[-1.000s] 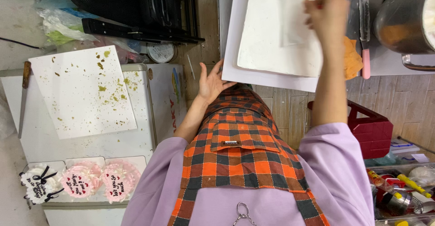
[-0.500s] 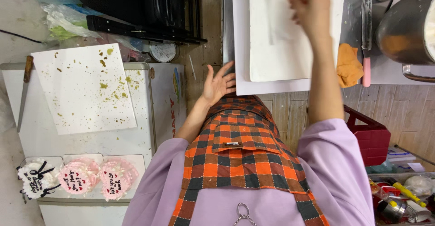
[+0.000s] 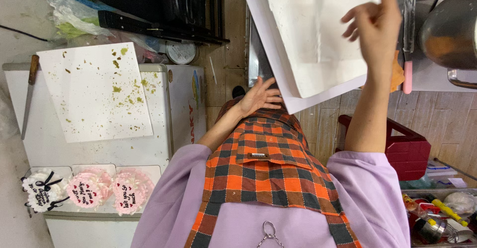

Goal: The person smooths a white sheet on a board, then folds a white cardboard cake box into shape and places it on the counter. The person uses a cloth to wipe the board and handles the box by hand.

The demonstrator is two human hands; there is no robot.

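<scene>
Paper is what your right hand [image 3: 375,27] rests on: a white sheet [image 3: 313,24] lying on a larger white board [image 3: 278,74], fingers loosely spread against its edge, not clenched. The sheet's long axis runs from the board's near corner toward the frame's top. Your left hand [image 3: 258,98], open with fingers splayed, touches the board's near edge above your checked apron [image 3: 268,163].

white board [image 3: 278,59] | tilted, large, flat | white sheet [image 3: 318,29] on top
</scene>
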